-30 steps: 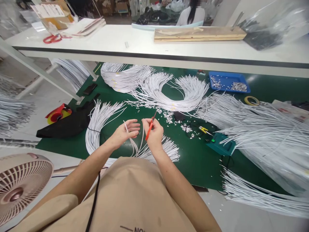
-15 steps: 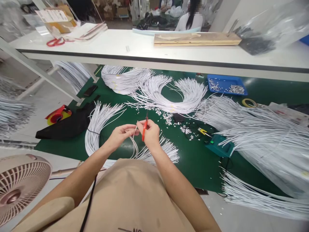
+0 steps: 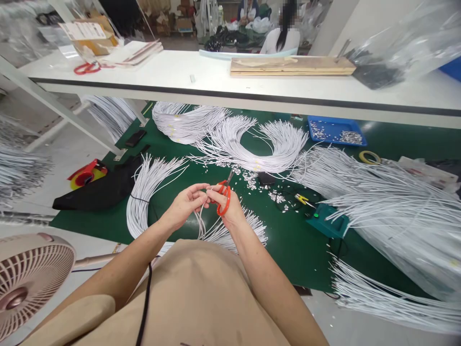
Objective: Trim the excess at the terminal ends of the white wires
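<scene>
"Scissors [image 3: 228, 197] in the right hand [image 3: 235, 207]?"

"Yes, the hand is closed round the red handles, blades pointing far and slightly right. The left hand [image 3: 185, 201] pinches wires [image 3: 200, 225]; their tips are hidden in the fingers."

"Anything close by?"

"Metal bits [image 3: 249, 180] lie just beyond the blades, with a black box [image 3: 266, 178] beside them. Right of that come pliers [image 3: 301, 198] and a green box [image 3: 324, 224]; a blue tray [image 3: 333, 127] sits far right. Left, there's a bundle [image 3: 137, 206], and nearer, a fan [image 3: 34, 276]."

"Anything in the way?"

"The apron [image 3: 201, 293] hides part of the near edge of the table [image 3: 288, 250], and the shelf [image 3: 173, 72] crosses its far side."

"And the pose?"

"Both hands reach from the near side, wrists apart, fingers bent, fingertips meeting."

"How do the wires look?"

"White, thin, curving down from the hands toward the near side over the green table."
</scene>
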Available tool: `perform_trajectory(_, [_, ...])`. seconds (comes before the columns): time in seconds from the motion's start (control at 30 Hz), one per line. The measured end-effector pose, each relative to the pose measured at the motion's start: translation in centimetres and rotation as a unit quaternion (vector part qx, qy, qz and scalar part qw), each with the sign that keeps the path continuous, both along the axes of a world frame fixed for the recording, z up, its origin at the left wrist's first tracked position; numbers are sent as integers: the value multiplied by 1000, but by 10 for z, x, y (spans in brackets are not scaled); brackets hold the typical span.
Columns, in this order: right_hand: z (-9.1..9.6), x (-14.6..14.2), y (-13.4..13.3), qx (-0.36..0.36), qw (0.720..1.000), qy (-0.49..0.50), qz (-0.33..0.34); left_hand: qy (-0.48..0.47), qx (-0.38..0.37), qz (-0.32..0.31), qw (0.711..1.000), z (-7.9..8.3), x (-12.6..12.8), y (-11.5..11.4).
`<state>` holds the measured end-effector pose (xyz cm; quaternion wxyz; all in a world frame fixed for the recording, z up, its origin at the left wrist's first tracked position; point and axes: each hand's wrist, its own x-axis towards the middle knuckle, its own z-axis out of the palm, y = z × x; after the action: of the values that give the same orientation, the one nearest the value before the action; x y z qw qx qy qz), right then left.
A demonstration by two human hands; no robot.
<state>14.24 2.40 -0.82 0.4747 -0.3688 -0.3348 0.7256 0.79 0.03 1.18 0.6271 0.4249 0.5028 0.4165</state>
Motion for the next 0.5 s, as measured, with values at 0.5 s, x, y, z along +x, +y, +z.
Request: perform_trajectory(0.5, [1,19,-2,242,739,-622,94,162,25,39,986,2,-7,4])
